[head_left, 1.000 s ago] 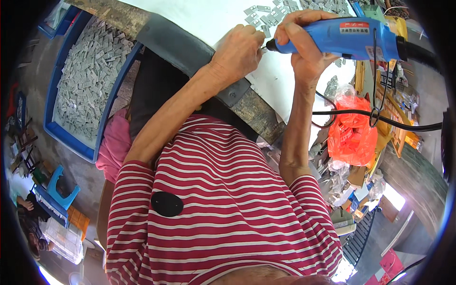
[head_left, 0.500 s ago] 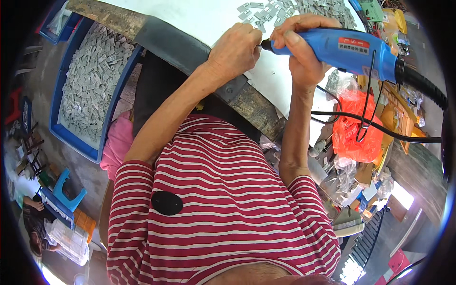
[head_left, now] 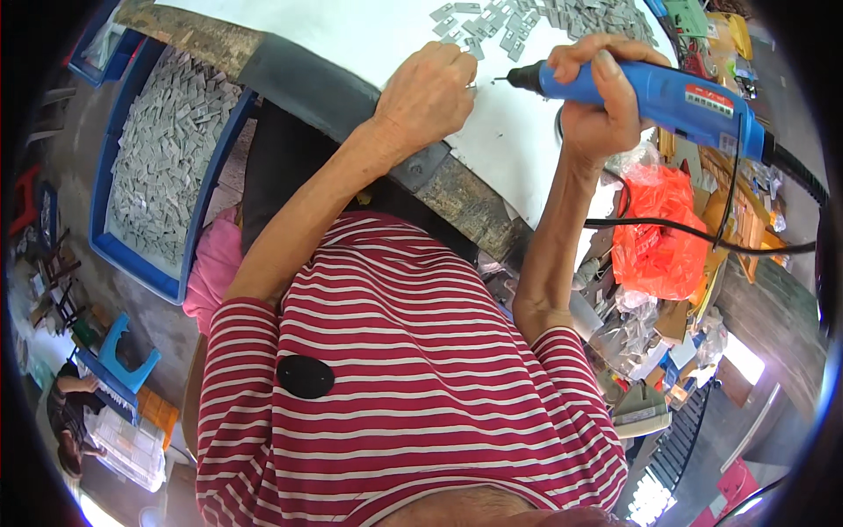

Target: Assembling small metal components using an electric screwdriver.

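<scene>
Head view: the left hand (head_left: 428, 95) is curled closed, a small metallic piece (head_left: 472, 85) just peeking out at its fingertips, mostly hidden. The right hand (head_left: 606, 105) wraps firmly around a blue power tool (head_left: 654, 92), whose thin tip points at the left hand but stands apart from it, above the white-covered table (head_left: 518, 145). Grey pieces (head_left: 500, 26) lie spread and heaped beyond, and many more fill the blue tray (head_left: 132, 263) at left; which are finished and which remain, I cannot tell. Half a second ago the tool's nose met the left fingertips; now a gap separates them, while the left hand has hardly moved.
</scene>
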Tool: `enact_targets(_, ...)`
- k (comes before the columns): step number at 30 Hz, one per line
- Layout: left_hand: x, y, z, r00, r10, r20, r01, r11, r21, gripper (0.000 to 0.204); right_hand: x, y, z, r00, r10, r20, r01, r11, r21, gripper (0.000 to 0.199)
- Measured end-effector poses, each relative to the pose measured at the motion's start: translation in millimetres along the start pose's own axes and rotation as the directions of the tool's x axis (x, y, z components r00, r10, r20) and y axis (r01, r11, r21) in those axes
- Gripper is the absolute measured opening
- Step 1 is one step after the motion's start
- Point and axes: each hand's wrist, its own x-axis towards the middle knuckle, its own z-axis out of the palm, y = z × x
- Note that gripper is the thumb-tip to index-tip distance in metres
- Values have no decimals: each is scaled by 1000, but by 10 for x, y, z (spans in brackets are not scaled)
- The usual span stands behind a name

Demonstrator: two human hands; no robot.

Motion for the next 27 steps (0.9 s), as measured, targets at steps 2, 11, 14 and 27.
enact_targets(2, -11, 6, 1, 1000, 31, 3, -31, 999, 19, 14, -18, 39, 42, 998, -13, -64, 13, 1000, 7, 20)
enact_targets(11, -25, -16, -17, 994, -24, 106, 33, 995, -90, 16, -35, 138, 41, 997, -68, -21, 67, 996, -57, 13)
enact_targets(14, -29, -15, 0, 996, -56, 65, 63, 992, -110, 17, -44, 117, 48, 996, -60, -65, 55, 996, -70, 13)
enact_targets(27, -90, -214, -693, 934, -240, -264, 195, 963, -183, 14, -82, -18, -28, 979, -22, -203, 16, 999, -33, 13)
